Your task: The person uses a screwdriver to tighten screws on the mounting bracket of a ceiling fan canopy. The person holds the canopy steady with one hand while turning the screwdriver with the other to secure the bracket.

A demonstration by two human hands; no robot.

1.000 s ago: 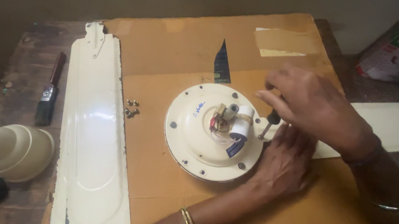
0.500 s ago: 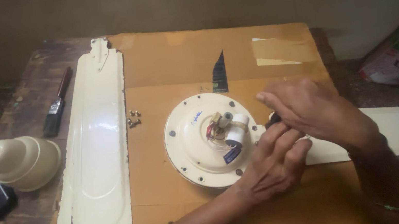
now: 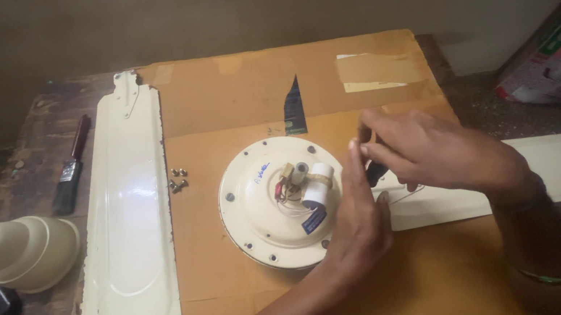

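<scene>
Our left hand point(image 3: 359, 223) braces flat, fingers together, against the heavy, rigid ceiling fan motor point(image 3: 279, 201) on the cardboard-covered desk point(image 3: 13, 180), best gripped by its rim, while our right hand point(image 3: 434, 154) pinches a small dark tool point(image 3: 374, 170).

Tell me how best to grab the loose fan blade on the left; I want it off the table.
Probably grip the blade across its long side edges near the middle, coming from above: it lies flat and long, so a mid-length hold should balance it. Its left edge is clear; screws lie by the right.
</scene>
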